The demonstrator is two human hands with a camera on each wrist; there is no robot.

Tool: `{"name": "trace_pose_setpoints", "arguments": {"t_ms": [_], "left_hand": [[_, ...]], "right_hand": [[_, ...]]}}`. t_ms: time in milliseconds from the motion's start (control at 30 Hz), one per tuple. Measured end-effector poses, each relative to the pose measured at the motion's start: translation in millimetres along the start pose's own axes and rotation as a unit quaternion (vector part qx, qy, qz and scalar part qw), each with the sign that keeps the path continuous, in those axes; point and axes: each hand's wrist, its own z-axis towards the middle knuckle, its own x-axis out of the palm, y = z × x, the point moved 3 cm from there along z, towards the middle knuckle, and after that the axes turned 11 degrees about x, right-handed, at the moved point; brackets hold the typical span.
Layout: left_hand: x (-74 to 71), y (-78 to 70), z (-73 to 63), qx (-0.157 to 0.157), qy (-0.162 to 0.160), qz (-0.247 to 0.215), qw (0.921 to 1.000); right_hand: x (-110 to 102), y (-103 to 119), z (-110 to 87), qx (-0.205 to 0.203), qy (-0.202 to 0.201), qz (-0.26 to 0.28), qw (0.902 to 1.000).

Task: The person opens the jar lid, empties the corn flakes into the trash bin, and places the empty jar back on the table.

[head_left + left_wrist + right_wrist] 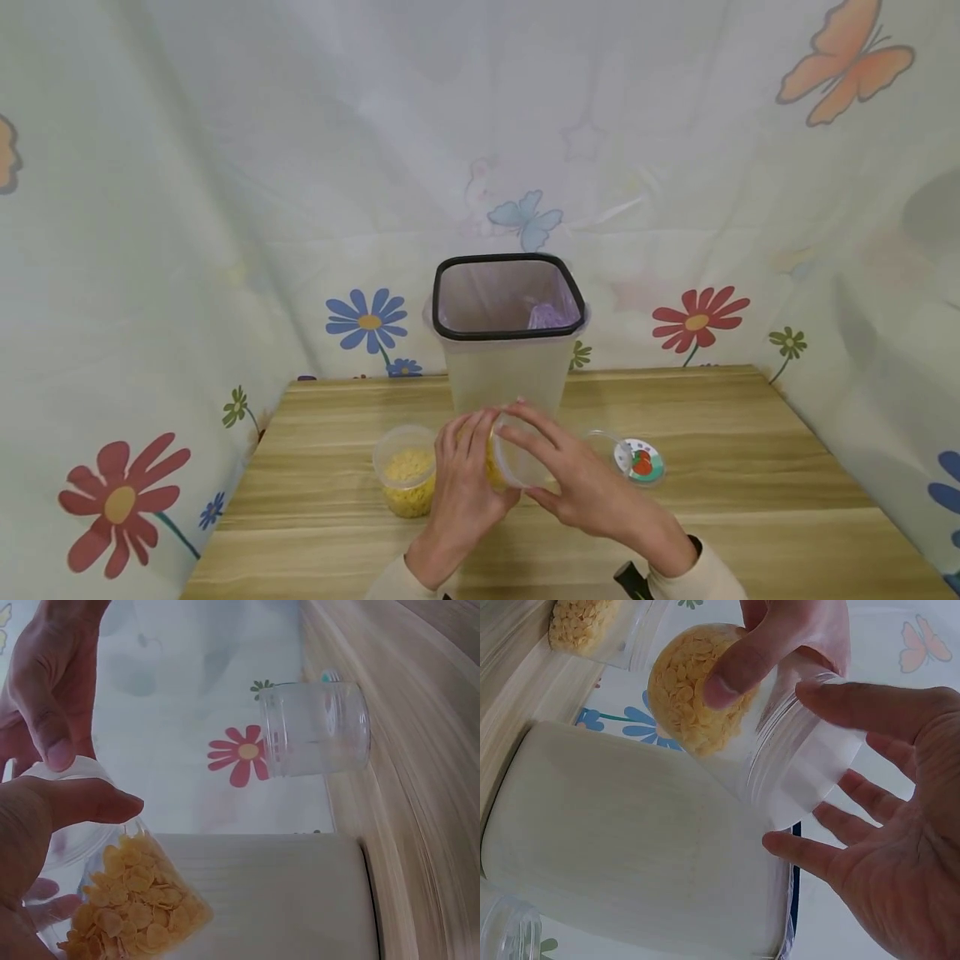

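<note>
The person wears long sleeves of a pale cream colour: the left sleeve (397, 581) and the right sleeve (701, 579) both end near the wrist. The left hand (467, 487) and the right hand (588, 483) are bare. Around the right wrist there is a narrow black band (696, 546), and beside it a black, short and blocky device (633, 581). By the left cuff, a small black piece (447, 597) is visible only in part.

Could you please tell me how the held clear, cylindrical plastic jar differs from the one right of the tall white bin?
The held clear plastic jar contains yellow flakes; the standing clear plastic jar shows none. The held jar is tilted; the standing jar is upright. The left hand grips the held jar; the standing jar rests on the wooden table. Both are transparent.
</note>
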Motion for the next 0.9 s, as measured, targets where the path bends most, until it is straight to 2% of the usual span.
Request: {"name": "trace_pose_setpoints", "arguments": {"t_ms": [133, 267, 367, 533, 700, 900], "left_hand": [[-2.2, 0.3, 3.1, -0.005, -0.002, 0.003, 1.0000], [-4.2, 1.6, 5.7, -0.010, -0.010, 0.000, 0.9999], [-3.4, 1.6, 6.0, -0.008, -0.015, -0.001, 0.9999], [-2.0, 0.8, 4.3, -0.001, -0.028, 0.011, 0.9996], [-1.6, -0.7, 4.2, 0.004, -0.029, 0.014, 0.9995], [-0.5, 0.7, 3.9, 0.006, -0.033, 0.015, 0.9993]], "right_hand": [[-2, 1, 1.3, 0.024, -0.004, 0.009, 0.9997], [-4, 2, 3.5, 0.100, -0.044, 0.015, 0.9939], [-5, 3, 4.0, 0.181, -0.074, 0.009, 0.9806], [-1, 4, 4.5, 0.287, -0.064, -0.006, 0.9559], [1, 5, 5.7, 0.331, -0.043, -0.024, 0.9424], [6, 6, 9.6, 0.348, -0.039, -0.037, 0.9359]]}}
